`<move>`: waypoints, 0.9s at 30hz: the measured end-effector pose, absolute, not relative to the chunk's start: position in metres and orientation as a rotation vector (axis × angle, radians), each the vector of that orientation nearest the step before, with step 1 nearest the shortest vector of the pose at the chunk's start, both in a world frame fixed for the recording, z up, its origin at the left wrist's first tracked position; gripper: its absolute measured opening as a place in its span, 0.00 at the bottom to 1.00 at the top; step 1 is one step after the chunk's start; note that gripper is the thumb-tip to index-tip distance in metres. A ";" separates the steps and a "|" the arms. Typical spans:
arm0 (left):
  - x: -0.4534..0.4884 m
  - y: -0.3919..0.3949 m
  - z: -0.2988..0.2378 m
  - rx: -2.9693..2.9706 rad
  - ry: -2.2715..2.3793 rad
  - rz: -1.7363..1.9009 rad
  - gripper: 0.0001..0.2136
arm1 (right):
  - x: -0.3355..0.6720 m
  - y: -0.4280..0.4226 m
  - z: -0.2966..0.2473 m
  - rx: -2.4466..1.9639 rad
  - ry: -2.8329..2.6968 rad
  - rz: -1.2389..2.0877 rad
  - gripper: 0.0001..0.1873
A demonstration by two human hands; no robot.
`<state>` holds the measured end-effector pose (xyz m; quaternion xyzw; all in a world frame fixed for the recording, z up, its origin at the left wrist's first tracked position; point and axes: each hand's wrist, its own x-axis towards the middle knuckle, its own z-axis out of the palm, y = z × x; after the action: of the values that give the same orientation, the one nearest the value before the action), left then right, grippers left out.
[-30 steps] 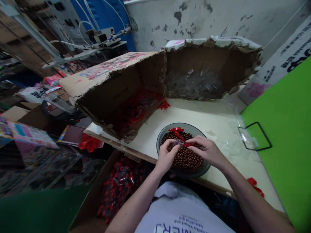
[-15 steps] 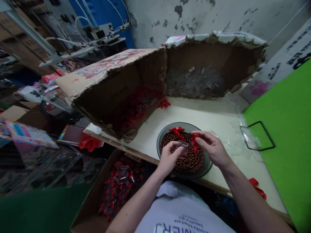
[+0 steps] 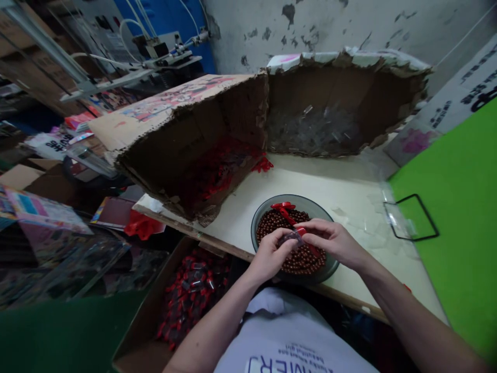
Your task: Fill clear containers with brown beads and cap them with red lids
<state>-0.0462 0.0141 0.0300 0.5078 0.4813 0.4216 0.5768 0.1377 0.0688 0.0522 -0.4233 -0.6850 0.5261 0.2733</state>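
Over a grey-green bowl [image 3: 331, 261] of small round brown balls [image 3: 303, 264], my two hands meet. My left hand [image 3: 272, 253] is closed on a small clear plastic container [image 3: 290, 237]; its contents are mostly hidden by the fingers. Pinched in my right hand [image 3: 336, 241] is a red plastic cap [image 3: 300, 231], held against the container's open end. A red strip hangs below the right fingers. More red plastic pieces [image 3: 285, 206] lie on the balls at the bowl's far side.
A torn cardboard box [image 3: 163, 155] of red pieces stands left on the white table [image 3: 310, 173]. Behind, another cardboard box [image 3: 380, 98] holds clear containers. Below left, a carton [image 3: 130, 331] holds many red-capped containers. A green panel [image 3: 462, 217] with a black wire loop [image 3: 417, 240] borders the right.
My right hand has moved left, bringing the red cap from beside the container up against its end. My left hand stays nearly in place over the bowl.
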 end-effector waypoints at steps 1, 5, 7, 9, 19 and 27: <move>-0.047 0.013 0.031 1.234 1.140 0.986 0.11 | 0.138 0.068 0.052 -1.140 -1.843 1.425 0.15; -0.050 0.011 0.036 1.385 1.175 0.970 0.10 | 0.139 0.062 0.047 -1.135 -1.810 1.448 0.15; -0.052 0.010 0.038 1.424 1.169 0.962 0.10 | 0.136 0.057 0.044 -1.137 -1.778 1.446 0.15; -0.052 0.010 0.038 1.436 1.165 0.962 0.10 | 0.133 0.052 0.040 -1.145 -1.756 1.425 0.16; -0.045 0.018 0.014 0.922 1.050 1.019 0.12 | 0.124 0.060 0.028 -1.217 -1.751 1.332 0.17; -0.033 0.020 0.014 0.562 0.898 1.080 0.17 | 0.112 0.035 0.006 -1.225 -1.215 1.065 0.27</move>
<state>-0.0333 0.0195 0.0142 0.2551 0.4076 0.4899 0.7272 0.1120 0.0345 0.0060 -0.5129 -0.5085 0.4460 0.5285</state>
